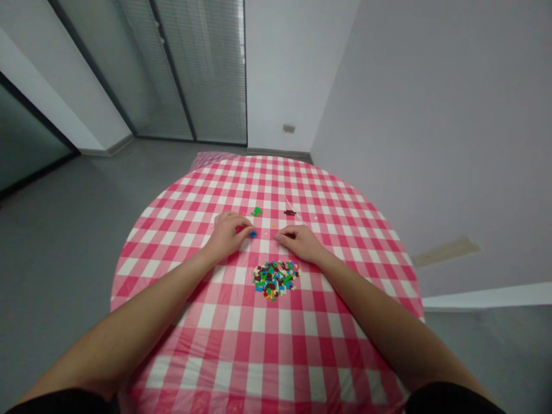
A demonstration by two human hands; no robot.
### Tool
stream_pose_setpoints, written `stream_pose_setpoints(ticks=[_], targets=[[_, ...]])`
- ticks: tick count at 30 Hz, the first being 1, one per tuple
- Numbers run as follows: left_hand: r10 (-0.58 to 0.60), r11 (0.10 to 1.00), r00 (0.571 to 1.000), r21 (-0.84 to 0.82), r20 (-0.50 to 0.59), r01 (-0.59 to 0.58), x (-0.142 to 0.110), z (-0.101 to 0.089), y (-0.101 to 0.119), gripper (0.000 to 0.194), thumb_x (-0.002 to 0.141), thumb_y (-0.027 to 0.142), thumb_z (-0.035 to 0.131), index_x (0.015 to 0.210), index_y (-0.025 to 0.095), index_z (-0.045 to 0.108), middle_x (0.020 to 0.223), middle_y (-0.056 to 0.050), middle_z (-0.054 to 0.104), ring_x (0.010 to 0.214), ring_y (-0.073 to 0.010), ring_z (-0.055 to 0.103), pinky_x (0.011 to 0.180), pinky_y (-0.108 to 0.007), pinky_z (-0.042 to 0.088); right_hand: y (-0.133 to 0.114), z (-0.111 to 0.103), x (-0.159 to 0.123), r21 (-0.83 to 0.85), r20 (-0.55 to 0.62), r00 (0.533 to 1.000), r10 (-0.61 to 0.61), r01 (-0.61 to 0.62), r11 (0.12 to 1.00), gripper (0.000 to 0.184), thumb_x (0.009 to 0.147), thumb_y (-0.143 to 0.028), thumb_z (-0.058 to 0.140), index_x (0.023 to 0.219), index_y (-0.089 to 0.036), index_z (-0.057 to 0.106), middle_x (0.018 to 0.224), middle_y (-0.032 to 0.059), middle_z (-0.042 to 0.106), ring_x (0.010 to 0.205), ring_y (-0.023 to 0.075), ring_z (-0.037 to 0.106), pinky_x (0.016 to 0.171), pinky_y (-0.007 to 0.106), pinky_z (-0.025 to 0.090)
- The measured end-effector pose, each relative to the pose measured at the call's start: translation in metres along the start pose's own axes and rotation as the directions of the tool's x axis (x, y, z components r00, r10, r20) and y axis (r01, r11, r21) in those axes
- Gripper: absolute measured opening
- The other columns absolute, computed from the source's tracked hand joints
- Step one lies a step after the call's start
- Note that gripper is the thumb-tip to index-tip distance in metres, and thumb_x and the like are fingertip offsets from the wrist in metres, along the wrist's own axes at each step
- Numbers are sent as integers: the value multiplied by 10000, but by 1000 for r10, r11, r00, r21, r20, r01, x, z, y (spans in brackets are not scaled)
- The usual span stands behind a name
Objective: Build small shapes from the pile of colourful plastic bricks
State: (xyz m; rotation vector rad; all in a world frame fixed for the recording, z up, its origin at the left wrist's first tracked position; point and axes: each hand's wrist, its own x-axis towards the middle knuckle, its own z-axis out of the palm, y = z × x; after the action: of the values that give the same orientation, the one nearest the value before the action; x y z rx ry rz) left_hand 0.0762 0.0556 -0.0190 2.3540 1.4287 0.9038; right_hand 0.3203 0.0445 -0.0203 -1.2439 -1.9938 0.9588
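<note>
Toward the near edge of the round pink-and-white checked tablecloth [267,345], a heap of small multicoloured plastic bricks [275,280] lies just behind my left hand [227,236] and right hand [299,241], blocking that way. Farther out, I can pass between the green plastic bricks [256,211] and dark brown plastic bricks [290,213] to the far edge.

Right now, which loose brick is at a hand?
The blue brick at the left hand's fingers; the green brick and dark brown brick lie apart, touching no hand.

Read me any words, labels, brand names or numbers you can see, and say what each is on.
No readable text: the checked tablecloth shows none, the small plastic bricks are too small to show any markings, and the small plate on the wall is too small and blurred to read.
</note>
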Motion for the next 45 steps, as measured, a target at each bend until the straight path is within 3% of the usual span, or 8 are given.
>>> stream_pose_setpoints(ticks=[3, 6, 16, 23, 31, 36, 42, 45], targets=[[-222, 972, 975, 79, 0, 221, 7, -1, -16, 171, 868, 331, 616, 798, 224, 730, 848, -38, 735, 910, -253, 608, 885, -423, 393, 3, -3, 2, -27, -25, 999, 45, -45, 999, 216, 872, -313, 607, 853, -170, 768, 833, 67, 751, 738, 185, 656, 663, 274, 466], [-285, 945, 958, 169, -1, 281, 9, 0, -23, 170, 855, 333, 614, 825, 232, 748, 879, -47, 738, 963, -286, 600, 889, -445, 383, 3, -4, 2, -50, -21, 998, 59, -60, 997, 211, 871, -301, 609, 864, -165, 770, 846, 76, 754, 749, 189, 662, 672, 278, 471], [-264, 931, 964, 253, -31, 263, 5, 1, -18, 227, 828, 286, 549, 873, 233, 764, 967, -51, 738, 1007, -315, 586, 910, -495, 388, 3, -5, 1, -54, -16, 999, 46, -47, 997, 218, 873, -322, 608, 846, -167, 759, 830, 64, 753, 740, 184, 662, 645, 265, 462], [-65, 972, 991, 233, 115, 36, 2, 2, -21, 312, 828, 215, 479, 983, 249, 747, 1166, -14, 710, 1089, -273, 571, 982, -472, 372, 3, -4, 2, -47, -12, 999, 30, -30, 998, 213, 855, -305, 607, 802, -158, 752, 778, 58, 743, 698, 176, 644, 626, 263, 450], [-59, 955, 976, 297, 209, -6, 2, 6, -21, 495, 857, 219, 445, 1330, 287, 573, 1440, -7, 541, 1306, -322, 444, 1063, -540, 304, 3, -3, 1, -37, -5, 1000, 18, -18, 999, 217, 844, -316, 606, 787, -160, 746, 765, 53, 740, 697, 177, 640, 622, 262, 452], [-36, 967, 983, 256, 178, -11, 2, 5, -20, 427, 840, 221, 477, 1233, 277, 634, 1350, -29, 609, 1247, -297, 491, 1053, -498, 337, 5, -3, 1, -56, -10, 1000, 9, -9, 998, 206, 843, -306, 609, 799, -158, 746, 771, 55, 740, 698, 171, 637, 632, 261, 455], [6, 976, 978, 212, 211, -52, 2, 4, -19, 422, 857, 208, 457, 1228, 288, 640, 1366, -28, 603, 1260, -269, 501, 1053, -479, 345, -4, -13, -4, -93, 115, 993, -39, 50, 994, 147, 805, -241, 633, 814, -159, 756, 779, 51, 737, 680, 154, 635, 633, 250, 464], [-5, 974, 973, 221, 231, -47, 2, 5, -20, 439, 887, 222, 438, 1282, 306, 609, 1421, -15, 560, 1322, -282, 453, 1066, -507, 323, -10, -25, -9, -92, 263, 964, -41, 68, 993, 134, 769, -203, 651, 825, -157, 763, 790, 53, 736, 679, 147, 641, 633, 242, 476]])
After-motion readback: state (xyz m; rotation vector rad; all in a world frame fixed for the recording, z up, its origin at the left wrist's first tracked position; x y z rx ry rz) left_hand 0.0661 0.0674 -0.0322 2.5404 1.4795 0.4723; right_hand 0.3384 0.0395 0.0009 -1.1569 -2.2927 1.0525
